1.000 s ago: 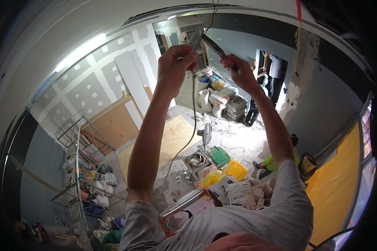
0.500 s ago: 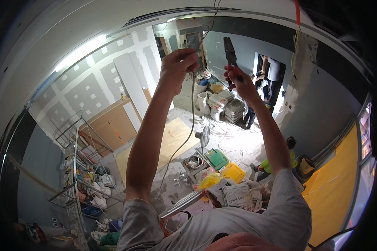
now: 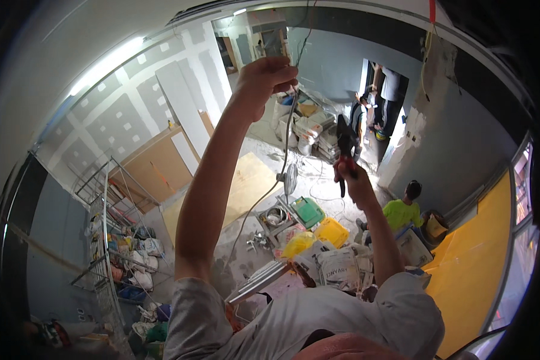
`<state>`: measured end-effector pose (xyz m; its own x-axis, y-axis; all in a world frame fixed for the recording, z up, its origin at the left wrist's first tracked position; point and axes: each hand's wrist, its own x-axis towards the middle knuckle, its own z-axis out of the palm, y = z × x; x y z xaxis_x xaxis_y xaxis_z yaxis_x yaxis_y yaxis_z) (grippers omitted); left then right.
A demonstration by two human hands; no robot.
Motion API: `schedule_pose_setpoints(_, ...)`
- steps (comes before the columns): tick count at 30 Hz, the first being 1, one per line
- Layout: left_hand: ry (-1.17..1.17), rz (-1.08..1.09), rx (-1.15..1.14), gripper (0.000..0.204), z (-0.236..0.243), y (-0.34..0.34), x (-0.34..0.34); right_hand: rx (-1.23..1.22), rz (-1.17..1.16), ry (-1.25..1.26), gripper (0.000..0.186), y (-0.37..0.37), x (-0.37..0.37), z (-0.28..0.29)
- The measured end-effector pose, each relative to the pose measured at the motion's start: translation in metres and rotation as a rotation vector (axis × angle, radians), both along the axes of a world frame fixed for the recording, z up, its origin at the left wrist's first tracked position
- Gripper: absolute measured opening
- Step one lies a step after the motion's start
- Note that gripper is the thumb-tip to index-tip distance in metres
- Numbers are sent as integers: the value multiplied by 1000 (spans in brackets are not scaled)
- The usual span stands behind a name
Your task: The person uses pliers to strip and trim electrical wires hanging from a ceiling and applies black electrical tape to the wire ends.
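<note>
Head-worn fisheye, looking steeply down

Worn: grey shirt (image 3: 330,309), apparently plain, though dim light limits certainty. Short sleeves (image 3: 198,315) end above elbows; forearms (image 3: 213,180), left hand (image 3: 264,84) and right hand (image 3: 360,186) bare.

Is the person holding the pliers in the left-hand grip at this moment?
No, the pliers are in the right-hand grip, while the left-hand grip pinches the hanging cable.

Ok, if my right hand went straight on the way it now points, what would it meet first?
From your right hand and its pliers, the way looks free as far as the grey wall beyond, though depth is unclear.
</note>
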<state>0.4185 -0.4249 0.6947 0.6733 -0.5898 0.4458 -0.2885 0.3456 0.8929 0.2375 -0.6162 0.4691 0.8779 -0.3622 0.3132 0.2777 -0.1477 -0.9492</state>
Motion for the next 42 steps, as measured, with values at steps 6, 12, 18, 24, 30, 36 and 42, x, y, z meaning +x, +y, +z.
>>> schedule_pose_setpoints(6,15,23,0,30,-29,10,9,202,182,325,20,55,-60,-65)
schedule_pose_setpoints(12,-169,295,282,36,-81,82,-53,-84,253,677,35,71,-89,-91)
schedule_pose_setpoints(18,53,39,523,34,-237,190,-140,-126,438,636,44,116,-103,-97)
schedule_pose_setpoints(24,608,317,286,48,-327,185,-212,-534,521,308,61,190,-90,-104)
schedule_pose_setpoints(30,785,511,27,39,-339,206,-220,-448,669,164,74,248,-76,-116)
schedule_pose_setpoints(36,501,506,235,66,-296,254,-238,-286,680,-111,58,288,-73,-98)
schedule_pose_setpoints(42,24,425,-19,70,-158,251,-238,-332,826,-334,58,270,-50,58)
